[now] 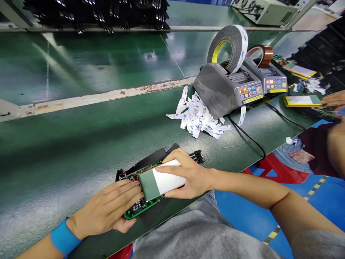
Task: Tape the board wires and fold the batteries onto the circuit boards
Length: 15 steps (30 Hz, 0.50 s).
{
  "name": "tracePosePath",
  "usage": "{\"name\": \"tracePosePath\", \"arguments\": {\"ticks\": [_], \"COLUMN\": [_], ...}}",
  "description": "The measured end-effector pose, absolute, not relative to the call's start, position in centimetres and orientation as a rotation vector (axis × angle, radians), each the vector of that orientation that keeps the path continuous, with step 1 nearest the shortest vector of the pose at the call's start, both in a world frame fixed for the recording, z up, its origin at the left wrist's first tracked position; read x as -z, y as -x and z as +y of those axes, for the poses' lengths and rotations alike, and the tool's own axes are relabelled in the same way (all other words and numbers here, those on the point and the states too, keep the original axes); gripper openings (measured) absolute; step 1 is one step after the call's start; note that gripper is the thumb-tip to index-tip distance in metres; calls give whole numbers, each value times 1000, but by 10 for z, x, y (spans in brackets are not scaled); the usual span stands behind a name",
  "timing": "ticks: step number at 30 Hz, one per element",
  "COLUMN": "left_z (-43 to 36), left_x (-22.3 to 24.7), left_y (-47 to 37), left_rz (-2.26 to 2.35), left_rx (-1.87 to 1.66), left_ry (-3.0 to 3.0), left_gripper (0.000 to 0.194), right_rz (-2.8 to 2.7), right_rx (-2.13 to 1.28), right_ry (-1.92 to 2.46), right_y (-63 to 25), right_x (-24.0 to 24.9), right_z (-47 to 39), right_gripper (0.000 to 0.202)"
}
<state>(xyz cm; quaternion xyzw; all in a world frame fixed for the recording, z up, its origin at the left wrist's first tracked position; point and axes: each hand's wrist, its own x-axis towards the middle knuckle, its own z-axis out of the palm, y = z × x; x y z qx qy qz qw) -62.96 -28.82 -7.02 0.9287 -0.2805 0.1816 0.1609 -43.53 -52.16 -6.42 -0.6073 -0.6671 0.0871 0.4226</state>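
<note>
A green circuit board (131, 212) lies on the bench near its front edge, with black casing parts (147, 161) behind it. On the board sits a flat battery pack (150, 185), green at the left and white at the right. My right hand (185, 174) is closed around the pack's right part, fingers across its top and thumb along the near side. My left hand (115, 203) holds the board's left end, fingers over the red wires and thumb at the near edge. Black cable ends (198, 157) stick out past my right hand.
Two tape dispensers (229, 88) carry a grey roll (244, 45) and a brown roll (266, 55). White backing strips (198, 117) lie in a pile beside them. A black cable (252, 138) runs toward the bench edge. Another person's hand (334, 99) is at the right.
</note>
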Motion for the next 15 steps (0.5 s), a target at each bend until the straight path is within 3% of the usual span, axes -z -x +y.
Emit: {"name": "tracePosePath", "arguments": {"ticks": [7,12,15], "left_z": [-285,-280,-280], "left_x": [68,72,71], "left_y": [630,639,641], "left_rz": [-925,-886,-871], "left_rx": [-508,-369,-324], "left_ry": [-2693,-2618,-2579], "left_gripper": [39,60,63], "right_rz": [-1703,-1723,-1726], "right_rx": [-172,-148,-142], "right_ry": [1548,1576,1614], "right_y": [435,437,439], "right_x": [65,65,64], "right_z": [-521,-519,-520], "right_gripper": [55,56,58]}}
